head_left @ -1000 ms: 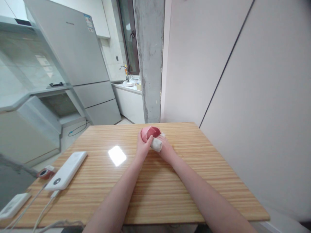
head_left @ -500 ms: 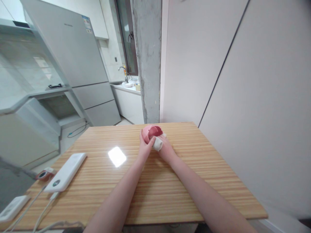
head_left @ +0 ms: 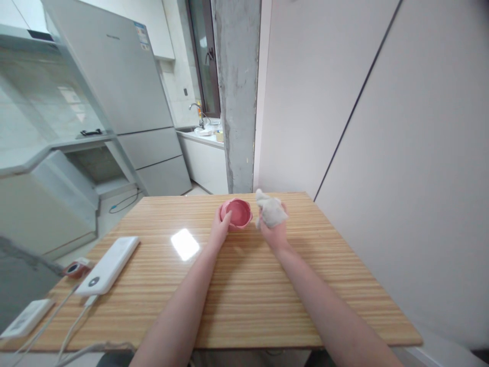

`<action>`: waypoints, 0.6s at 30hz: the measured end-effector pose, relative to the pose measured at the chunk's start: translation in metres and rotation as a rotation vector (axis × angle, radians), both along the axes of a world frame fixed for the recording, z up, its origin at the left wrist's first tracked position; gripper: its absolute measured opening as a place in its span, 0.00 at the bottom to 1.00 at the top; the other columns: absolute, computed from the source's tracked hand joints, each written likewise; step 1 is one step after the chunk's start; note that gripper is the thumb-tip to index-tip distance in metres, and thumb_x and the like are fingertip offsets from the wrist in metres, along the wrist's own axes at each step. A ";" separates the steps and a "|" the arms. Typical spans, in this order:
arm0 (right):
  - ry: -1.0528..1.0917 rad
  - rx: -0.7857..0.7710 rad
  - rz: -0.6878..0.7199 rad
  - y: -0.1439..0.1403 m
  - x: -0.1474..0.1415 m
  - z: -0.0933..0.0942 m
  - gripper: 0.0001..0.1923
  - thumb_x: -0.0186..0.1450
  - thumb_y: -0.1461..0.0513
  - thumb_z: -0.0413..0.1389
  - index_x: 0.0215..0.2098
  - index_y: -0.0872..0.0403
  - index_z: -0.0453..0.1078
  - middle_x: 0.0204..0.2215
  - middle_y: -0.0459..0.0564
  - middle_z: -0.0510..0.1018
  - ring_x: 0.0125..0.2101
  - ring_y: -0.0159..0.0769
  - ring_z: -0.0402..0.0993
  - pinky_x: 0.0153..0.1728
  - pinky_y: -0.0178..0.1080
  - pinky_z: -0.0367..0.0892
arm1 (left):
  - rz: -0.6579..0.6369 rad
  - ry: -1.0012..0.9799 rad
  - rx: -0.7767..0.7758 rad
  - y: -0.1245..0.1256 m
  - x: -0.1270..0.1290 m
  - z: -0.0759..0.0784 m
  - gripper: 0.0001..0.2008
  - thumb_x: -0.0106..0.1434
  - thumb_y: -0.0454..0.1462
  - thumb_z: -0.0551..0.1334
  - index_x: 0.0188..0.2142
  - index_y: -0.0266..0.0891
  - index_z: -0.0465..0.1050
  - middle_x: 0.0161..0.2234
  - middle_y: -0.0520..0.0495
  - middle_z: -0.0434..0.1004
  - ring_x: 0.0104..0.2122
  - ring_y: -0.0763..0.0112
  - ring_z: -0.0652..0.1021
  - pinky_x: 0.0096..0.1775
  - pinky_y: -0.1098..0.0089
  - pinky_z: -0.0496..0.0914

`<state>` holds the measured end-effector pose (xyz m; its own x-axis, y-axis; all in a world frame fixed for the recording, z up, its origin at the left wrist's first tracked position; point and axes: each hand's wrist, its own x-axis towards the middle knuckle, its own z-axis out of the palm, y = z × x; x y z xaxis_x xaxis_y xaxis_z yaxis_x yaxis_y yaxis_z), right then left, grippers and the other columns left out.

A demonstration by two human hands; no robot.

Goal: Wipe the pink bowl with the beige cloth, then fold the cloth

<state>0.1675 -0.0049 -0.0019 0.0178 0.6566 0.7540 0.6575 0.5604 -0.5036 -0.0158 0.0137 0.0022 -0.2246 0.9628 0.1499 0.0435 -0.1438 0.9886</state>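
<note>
Head view shows us the pink bowl (head_left: 237, 213) sitting upright on the wooden table (head_left: 244, 300), with our left hand (head_left: 220, 230) curled around its near left side, thumb lying on the rim and the other fingers closed against the outer wall. Just to the right of those fingers, apart from the bowl, our right hand (head_left: 275, 232) is raised off the table with its fingers clenched around a crumpled white cloth (head_left: 269, 212), which sticks up above them. Well to the left of both hands lie a white power bank (head_left: 108, 265) and its cables (head_left: 72, 326).
</note>
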 end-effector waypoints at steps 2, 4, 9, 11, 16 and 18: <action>0.079 0.014 -0.083 0.004 0.006 0.000 0.24 0.63 0.62 0.49 0.58 0.46 0.59 0.54 0.52 0.68 0.58 0.48 0.57 0.60 0.63 0.45 | -0.017 -0.025 -0.012 0.003 0.001 -0.004 0.23 0.58 0.44 0.61 0.53 0.41 0.65 0.49 0.43 0.73 0.50 0.61 0.74 0.48 0.62 0.70; 0.052 -0.006 -0.015 0.007 0.007 0.001 0.26 0.62 0.64 0.48 0.59 0.47 0.58 0.55 0.52 0.68 0.57 0.47 0.59 0.59 0.60 0.49 | -0.025 -0.023 -0.011 0.003 0.002 -0.006 0.23 0.57 0.43 0.61 0.52 0.41 0.66 0.49 0.43 0.73 0.50 0.61 0.74 0.48 0.62 0.70; -0.035 -0.090 0.171 0.008 -0.003 0.002 0.23 0.59 0.67 0.51 0.53 0.54 0.63 0.49 0.57 0.71 0.50 0.43 0.65 0.53 0.48 0.61 | -0.055 0.022 0.020 -0.002 0.009 -0.005 0.23 0.56 0.42 0.63 0.50 0.39 0.67 0.50 0.41 0.73 0.50 0.61 0.73 0.51 0.62 0.68; 0.003 -0.137 0.182 0.006 -0.008 0.001 0.19 0.58 0.67 0.52 0.48 0.55 0.65 0.44 0.56 0.72 0.46 0.42 0.68 0.50 0.46 0.65 | -0.034 -0.022 -0.017 -0.003 0.011 -0.004 0.23 0.57 0.44 0.63 0.50 0.39 0.66 0.50 0.40 0.72 0.50 0.61 0.74 0.49 0.61 0.69; 0.073 -0.237 0.346 -0.004 -0.025 -0.002 0.19 0.57 0.68 0.52 0.47 0.54 0.65 0.41 0.54 0.73 0.43 0.41 0.71 0.47 0.43 0.67 | 0.023 -0.265 -0.064 -0.007 0.011 0.004 0.29 0.55 0.45 0.65 0.53 0.41 0.61 0.52 0.40 0.70 0.44 0.62 0.76 0.38 0.64 0.75; 0.113 -0.218 0.374 -0.006 -0.031 -0.003 0.21 0.57 0.67 0.53 0.49 0.53 0.65 0.44 0.54 0.73 0.46 0.42 0.70 0.50 0.44 0.66 | -0.031 -0.363 -0.079 -0.009 0.013 0.006 0.28 0.53 0.44 0.67 0.52 0.43 0.62 0.50 0.42 0.72 0.41 0.63 0.77 0.36 0.66 0.76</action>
